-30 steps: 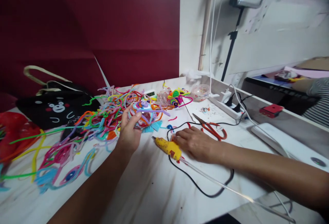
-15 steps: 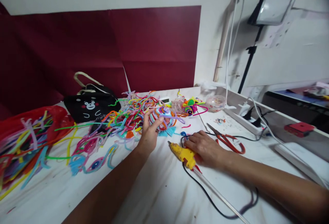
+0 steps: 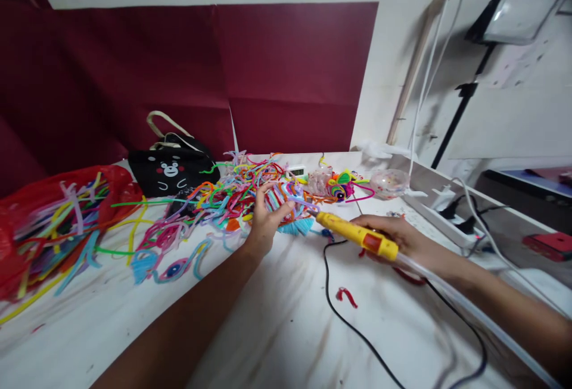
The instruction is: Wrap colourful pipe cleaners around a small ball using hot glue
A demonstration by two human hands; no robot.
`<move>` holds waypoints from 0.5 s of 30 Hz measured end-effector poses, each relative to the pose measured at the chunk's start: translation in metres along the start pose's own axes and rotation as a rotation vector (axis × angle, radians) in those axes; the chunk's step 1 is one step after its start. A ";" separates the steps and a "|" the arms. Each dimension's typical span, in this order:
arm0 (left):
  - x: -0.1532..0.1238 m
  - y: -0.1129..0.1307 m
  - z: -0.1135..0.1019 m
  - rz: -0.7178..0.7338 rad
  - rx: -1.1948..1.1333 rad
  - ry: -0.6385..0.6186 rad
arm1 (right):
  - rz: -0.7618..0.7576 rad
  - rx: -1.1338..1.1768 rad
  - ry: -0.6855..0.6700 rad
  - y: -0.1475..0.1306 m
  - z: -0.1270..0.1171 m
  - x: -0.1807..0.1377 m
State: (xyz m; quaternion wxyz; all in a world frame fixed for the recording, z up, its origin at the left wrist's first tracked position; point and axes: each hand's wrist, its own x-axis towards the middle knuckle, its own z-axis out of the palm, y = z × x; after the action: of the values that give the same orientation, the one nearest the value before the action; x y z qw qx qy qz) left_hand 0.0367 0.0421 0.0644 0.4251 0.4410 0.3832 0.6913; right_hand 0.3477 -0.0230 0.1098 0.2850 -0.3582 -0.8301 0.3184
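Observation:
My left hand point(image 3: 266, 219) is closed around a striped, multicoloured pipe-cleaner piece point(image 3: 282, 199) with a light blue fringe point(image 3: 295, 226) at its lower edge. In my right hand point(image 3: 393, 235) is a yellow hot glue gun point(image 3: 357, 235), lifted off the table, its nozzle at the right side of the piece. Whether the tip touches it I cannot tell. A long clear glue stick point(image 3: 473, 305) sticks out of the gun's back. Below the gun lies a short red pipe-cleaner bit point(image 3: 347, 297). Scissors under my right hand are mostly hidden, with part of a red handle showing.
Tangled pipe cleaners point(image 3: 241, 183) lie behind my left hand. At left are a red bag of pipe cleaners point(image 3: 129, 189) and a black bag point(image 3: 174, 171). A clear bowl point(image 3: 389, 184) and a power strip point(image 3: 451, 222) stand at right. The black cord point(image 3: 328, 282) crosses the table.
My right hand has picked the glue gun up off the table and brought its nozzle to the striped piece. The left hand still holds that piece. The view has shifted a little.

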 end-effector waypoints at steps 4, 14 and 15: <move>-0.001 0.002 -0.001 0.049 0.051 -0.016 | -0.062 -0.089 0.012 -0.006 -0.012 0.002; -0.005 0.011 0.004 0.110 0.135 -0.078 | -0.072 -0.109 0.030 -0.006 -0.025 0.007; -0.006 0.010 0.004 0.106 0.134 -0.094 | -0.063 -0.108 0.024 -0.003 -0.024 0.008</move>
State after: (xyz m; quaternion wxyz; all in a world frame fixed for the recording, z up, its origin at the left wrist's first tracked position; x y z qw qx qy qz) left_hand 0.0393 0.0339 0.0730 0.3751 0.5202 0.3841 0.6642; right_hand 0.3588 -0.0105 0.1296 0.2849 -0.3504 -0.8536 0.2595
